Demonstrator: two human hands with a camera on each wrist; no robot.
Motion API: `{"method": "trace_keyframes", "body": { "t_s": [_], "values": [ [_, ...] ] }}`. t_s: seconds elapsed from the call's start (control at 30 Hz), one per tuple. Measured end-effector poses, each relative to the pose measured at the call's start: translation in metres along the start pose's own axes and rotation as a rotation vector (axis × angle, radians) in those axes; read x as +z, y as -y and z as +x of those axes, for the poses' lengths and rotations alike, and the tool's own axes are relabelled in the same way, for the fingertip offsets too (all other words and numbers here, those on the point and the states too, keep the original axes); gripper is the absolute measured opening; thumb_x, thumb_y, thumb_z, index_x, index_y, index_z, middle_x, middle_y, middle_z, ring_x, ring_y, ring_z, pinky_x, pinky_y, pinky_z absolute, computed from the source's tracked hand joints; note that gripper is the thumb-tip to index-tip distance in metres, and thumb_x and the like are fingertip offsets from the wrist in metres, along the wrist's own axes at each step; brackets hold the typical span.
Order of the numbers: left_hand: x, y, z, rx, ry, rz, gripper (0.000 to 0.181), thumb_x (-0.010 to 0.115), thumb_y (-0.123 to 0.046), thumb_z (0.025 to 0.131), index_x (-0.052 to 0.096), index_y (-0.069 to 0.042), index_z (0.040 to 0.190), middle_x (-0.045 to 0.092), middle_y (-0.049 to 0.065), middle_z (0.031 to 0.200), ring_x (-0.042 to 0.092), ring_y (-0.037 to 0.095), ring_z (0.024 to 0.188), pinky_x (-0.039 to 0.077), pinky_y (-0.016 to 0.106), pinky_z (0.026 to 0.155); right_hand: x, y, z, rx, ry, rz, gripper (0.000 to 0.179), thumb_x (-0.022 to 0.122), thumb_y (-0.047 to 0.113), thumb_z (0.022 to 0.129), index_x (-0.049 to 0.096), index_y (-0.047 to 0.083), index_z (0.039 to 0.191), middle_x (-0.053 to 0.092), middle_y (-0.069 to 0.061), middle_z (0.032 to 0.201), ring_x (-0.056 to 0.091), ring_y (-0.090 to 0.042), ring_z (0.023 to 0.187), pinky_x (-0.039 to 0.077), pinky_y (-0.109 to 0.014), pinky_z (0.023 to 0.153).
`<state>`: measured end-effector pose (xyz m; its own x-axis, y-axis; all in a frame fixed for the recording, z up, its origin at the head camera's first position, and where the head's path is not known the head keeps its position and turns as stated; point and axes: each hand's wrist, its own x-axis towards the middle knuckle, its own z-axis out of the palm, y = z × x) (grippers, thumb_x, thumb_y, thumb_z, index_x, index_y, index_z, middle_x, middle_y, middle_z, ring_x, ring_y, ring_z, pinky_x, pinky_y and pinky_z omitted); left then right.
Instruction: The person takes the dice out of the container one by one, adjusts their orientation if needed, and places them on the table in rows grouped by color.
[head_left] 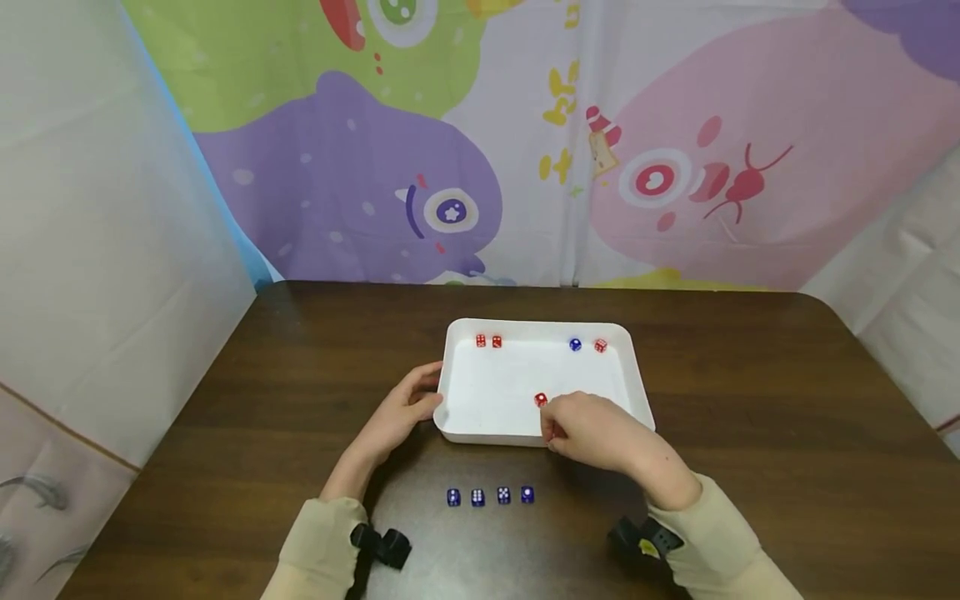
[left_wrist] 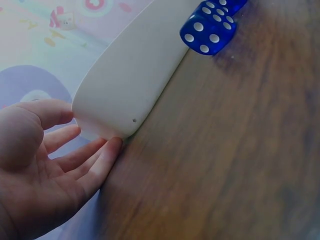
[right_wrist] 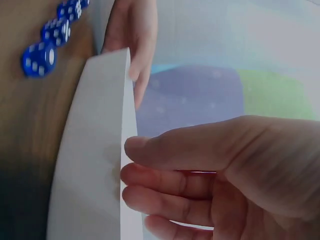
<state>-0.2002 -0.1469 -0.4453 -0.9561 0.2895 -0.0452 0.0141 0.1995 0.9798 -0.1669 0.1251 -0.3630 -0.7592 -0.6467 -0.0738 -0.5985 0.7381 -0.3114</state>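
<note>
A white tray (head_left: pixel 487 421) lies on the dark wooden table. My left hand (head_left: pixel 405 408) touches its left end from outside, the thumb near the rim and the fingertips low along the wall (left_wrist: pixel 130 80). At the front rim is my right hand (head_left: pixel 592 429), its visible fingers bent. A red die (head_left: pixel 541 400) sits right by its index finger, inside the tray. In the right wrist view the thumb (right_wrist: pixel 175 147) and fingertips overlap the rim; the die is hidden there, so a grip on it cannot be confirmed.
Two red dice (head_left: pixel 488 342) stand by the tray's back wall on the left. A blue die (head_left: pixel 575 344) and another red die (head_left: pixel 600 346) stand at the back right. In front of the tray, several blue dice (head_left: pixel 477 497) form a row on the table (head_left: pixel 225 492).
</note>
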Motion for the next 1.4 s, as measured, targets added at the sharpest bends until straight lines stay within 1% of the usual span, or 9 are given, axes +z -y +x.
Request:
{"method": "trace_keyframes", "body": {
  "t_s": [0.1, 0.2, 0.37, 0.47, 0.73, 0.97, 1.1, 1.3, 1.4],
  "values": [
    [0.0, -0.001, 0.001, 0.005, 0.002, 0.004, 0.048, 0.048, -0.01, 0.093, 0.033, -0.008, 0.139, 0.042, 0.022, 0.131, 0.048, 0.033, 0.111, 0.045, 0.035, 0.086, -0.006, -0.007, 0.001, 0.031, -0.018, 0.003, 0.015, 0.063, 0.006, 0.079, 0.056, 0.014, 0.068, 0.049, 0.007, 0.062, 0.043, -0.009, 0.059, 0.037, -0.023, 0.057],
    [0.0, -0.001, 0.001, 0.005, -0.005, 0.004, 0.048, 0.048, -0.01, 0.093, 0.033, -0.008, 0.138, 0.042, 0.022, 0.131, 0.048, 0.033, 0.111, 0.045, 0.035, 0.086, -0.011, -0.015, 0.002, 0.046, -0.053, -0.024, 0.013, 0.062, 0.006, 0.079, 0.057, 0.012, 0.069, 0.05, 0.007, 0.063, 0.043, -0.009, 0.06, 0.038, -0.024, 0.058],
    [-0.001, 0.001, 0.0, 0.0, -0.004, 0.0, 0.047, 0.048, -0.009, 0.093, 0.034, -0.008, 0.138, 0.042, 0.023, 0.131, 0.048, 0.034, 0.111, 0.046, 0.037, 0.087, -0.013, -0.03, 0.002, 0.099, -0.108, -0.099, 0.003, 0.064, 0.006, 0.078, 0.062, 0.008, 0.079, 0.056, 0.003, 0.067, 0.047, -0.012, 0.062, 0.041, -0.027, 0.06],
    [-0.001, 0.002, 0.0, 0.0, -0.002, 0.003, 0.047, 0.048, -0.009, 0.093, 0.034, -0.008, 0.138, 0.042, 0.023, 0.131, 0.048, 0.034, 0.112, 0.046, 0.038, 0.087, -0.014, -0.038, 0.003, 0.127, -0.132, -0.132, 0.008, 0.066, 0.008, 0.078, 0.064, 0.008, 0.085, 0.059, 0.0, 0.073, 0.051, -0.015, 0.064, 0.044, -0.029, 0.062],
    [0.0, 0.001, -0.001, -0.005, -0.006, 0.014, 0.047, 0.049, -0.011, 0.093, 0.034, -0.009, 0.138, 0.042, 0.022, 0.131, 0.047, 0.033, 0.112, 0.046, 0.038, 0.088, -0.011, -0.06, 0.009, 0.086, -0.223, -0.191, 0.017, 0.066, 0.011, 0.079, 0.065, 0.004, 0.095, 0.062, -0.007, 0.089, 0.06, -0.024, 0.078, 0.048, -0.038, 0.07],
    [-0.001, 0.002, -0.001, -0.004, -0.011, 0.014, 0.047, 0.049, -0.01, 0.093, 0.034, -0.009, 0.138, 0.042, 0.022, 0.131, 0.048, 0.033, 0.112, 0.045, 0.038, 0.089, -0.01, -0.078, 0.016, 0.115, -0.25, -0.219, 0.024, 0.064, 0.011, 0.082, 0.063, 0.002, 0.105, 0.062, -0.014, 0.104, 0.058, -0.03, 0.095, 0.047, -0.045, 0.079],
    [-0.001, 0.002, -0.002, -0.005, -0.011, 0.011, 0.048, 0.049, -0.01, 0.093, 0.034, -0.008, 0.138, 0.042, 0.022, 0.131, 0.048, 0.033, 0.112, 0.045, 0.038, 0.088, -0.008, -0.087, 0.019, 0.102, -0.257, -0.231, 0.028, 0.062, 0.011, 0.083, 0.061, 0.001, 0.108, 0.061, -0.016, 0.108, 0.056, -0.031, 0.1, 0.046, -0.047, 0.08],
    [-0.001, 0.002, -0.002, -0.002, -0.009, 0.016, 0.047, 0.049, -0.011, 0.093, 0.035, -0.01, 0.138, 0.043, 0.021, 0.13, 0.048, 0.033, 0.111, 0.046, 0.036, 0.086, -0.009, -0.1, 0.022, 0.133, -0.254, -0.201, 0.032, 0.06, 0.011, 0.085, 0.058, -0.001, 0.115, 0.057, -0.018, 0.115, 0.053, -0.033, 0.106, 0.043, -0.05, 0.085],
    [-0.001, 0.002, -0.001, -0.002, -0.011, 0.015, 0.047, 0.05, -0.011, 0.093, 0.035, -0.01, 0.138, 0.043, 0.021, 0.13, 0.048, 0.033, 0.111, 0.045, 0.035, 0.086, -0.008, -0.105, 0.025, 0.12, -0.247, -0.204, 0.033, 0.059, 0.01, 0.086, 0.057, -0.001, 0.116, 0.057, -0.019, 0.116, 0.053, -0.034, 0.107, 0.043, -0.05, 0.085]
  ]
}}
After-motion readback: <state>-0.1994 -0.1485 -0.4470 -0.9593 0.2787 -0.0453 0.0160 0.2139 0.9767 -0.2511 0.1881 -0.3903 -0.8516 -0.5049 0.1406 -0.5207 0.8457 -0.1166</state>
